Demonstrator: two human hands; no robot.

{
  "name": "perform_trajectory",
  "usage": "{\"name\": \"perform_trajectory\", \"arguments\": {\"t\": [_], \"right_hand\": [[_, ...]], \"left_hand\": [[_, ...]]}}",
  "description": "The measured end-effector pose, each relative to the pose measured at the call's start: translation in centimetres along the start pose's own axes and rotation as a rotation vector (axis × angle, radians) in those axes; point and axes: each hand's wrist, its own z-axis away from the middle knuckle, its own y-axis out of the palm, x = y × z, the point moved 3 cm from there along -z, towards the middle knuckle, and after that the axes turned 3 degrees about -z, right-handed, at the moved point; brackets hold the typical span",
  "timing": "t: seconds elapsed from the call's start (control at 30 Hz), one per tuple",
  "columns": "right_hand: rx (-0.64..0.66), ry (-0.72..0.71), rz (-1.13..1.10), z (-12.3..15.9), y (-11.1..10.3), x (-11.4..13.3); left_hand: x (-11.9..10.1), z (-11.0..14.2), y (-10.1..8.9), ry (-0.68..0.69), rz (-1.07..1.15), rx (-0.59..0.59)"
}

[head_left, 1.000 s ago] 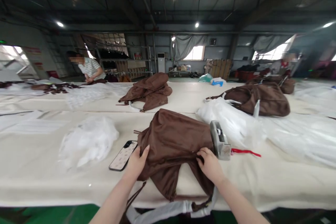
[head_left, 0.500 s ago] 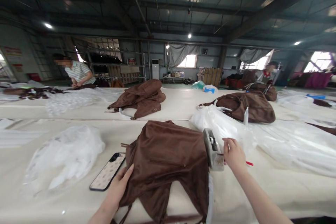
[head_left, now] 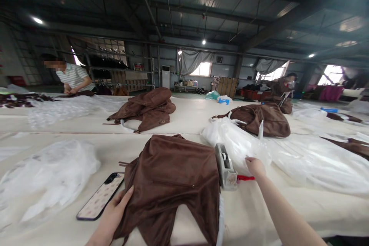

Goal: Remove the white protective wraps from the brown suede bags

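Observation:
A brown leather-like bag with a zipper lies on the white-covered table in front of me. My left hand grips its left edge, thumb on top and the other fingers partly hidden. Against the bag's right side stands a grey tape dispenser. Just right of the dispenser, my right hand is closed, its fingertips in front of a clear plastic bag. What those fingers hold, if anything, is too small to make out. A red strip lies between dispenser and hand.
A phone in a patterned case lies left of the bag, beside crumpled clear plastic. Further back are more brown bags. Long plastic sheeting covers the right side. A person in a striped shirt works at the far left.
My right hand has drawn slightly away from the tape dispenser and its fingers have closed more. The view has shifted, so the table things appear further left. My left hand stays on the bag.

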Motion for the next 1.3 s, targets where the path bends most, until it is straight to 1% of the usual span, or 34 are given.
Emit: {"name": "perform_trajectory", "arguments": {"t": [0.13,0.23,0.33,0.43,0.53,0.63,0.77,0.87,0.97,1.03,1.1,1.17,1.23,1.3], "right_hand": [[0.028,0.131,0.015,1.3,-1.0,-1.9],[0.047,0.164,0.018,1.8,-1.6,-2.7],[0.102,0.111,0.001,1.8,-1.3,-2.6],[0.191,0.029,-0.025,1.6,-0.1,-1.7],[0.237,0.015,-0.034,1.7,0.8,-1.1],[0.19,0.059,-0.04,2.1,0.5,-1.0],[0.071,0.138,-0.071,3.1,-1.2,-1.8],[0.013,0.183,-0.118,3.9,-2.3,-2.6],[-0.009,0.228,-0.159,4.6,-2.8,-3.5],[0.003,0.248,-0.179,5.0,-3.0,-3.9],[0.027,0.25,-0.196,5.4,-3.2,-4.1],[0.018,0.246,-0.202,5.6,-3.6,-4.1],[-0.042,0.239,-0.196,5.7,-4.4,-3.8],[-0.131,0.234,-0.187,5.7,-5.5,-3.2]], "left_hand": [[0.8,-0.4,0.0,0.02,-0.055,0.009],[1.3,-0.7,0.0,0.01,-0.079,0.019],[1.3,-0.8,0.1,0.002,-0.071,0.025],[1.0,-0.6,0.1,0.0,-0.055,0.038],[0.8,-0.3,0.1,-0.001,-0.057,0.039],[0.7,-0.2,0.0,0.005,-0.063,0.03],[1.0,-0.4,0.1,0.0,-0.049,0.035],[1.2,-0.5,0.2,-0.018,-0.037,0.053],[1.1,-0.4,0.2,-0.014,-0.013,0.054],[1.0,-0.2,0.2,0.001,-0.004,0.047],[1.0,-0.1,0.2,0.016,-0.014,0.041],[1.2,-0.2,0.2,0.035,-0.035,0.045],[1.5,-0.4,0.1,0.06,-0.064,0.06],[1.7,-0.5,0.0,0.09,-0.162,0.047]]}}
